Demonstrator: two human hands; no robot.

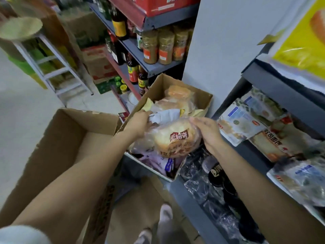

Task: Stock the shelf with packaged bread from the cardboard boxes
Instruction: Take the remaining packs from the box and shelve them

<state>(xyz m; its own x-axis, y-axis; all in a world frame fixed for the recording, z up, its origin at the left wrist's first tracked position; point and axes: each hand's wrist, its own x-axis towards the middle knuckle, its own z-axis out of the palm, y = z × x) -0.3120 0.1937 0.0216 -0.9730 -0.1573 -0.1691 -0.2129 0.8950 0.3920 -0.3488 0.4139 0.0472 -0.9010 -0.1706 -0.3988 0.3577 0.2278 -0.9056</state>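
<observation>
Boxes (58, 147): matt brown cardboard, creased flaps.
Bread bag (173, 138): clear glossy plastic film, crinkled.
Shelf (288, 95): smooth grey painted metal.
Jars (165, 48), far: glass, paper labels.
Packs (242, 124), right: printed plastic, slight sheen.

Clear-wrapped round bread pkg (173, 138) w/ dark red label sat tilted, held above the open cardboard box (177, 88), left hand (139, 123) pinching its crumpled top edge, right hand (207, 131) against its right side. Box still had more bread pkgs (177, 98) piled inside. Empty box (70, 138) lay open at left. Shelf (288, 103) at right carried flat bread packs (241, 122), overlapping.
</observation>
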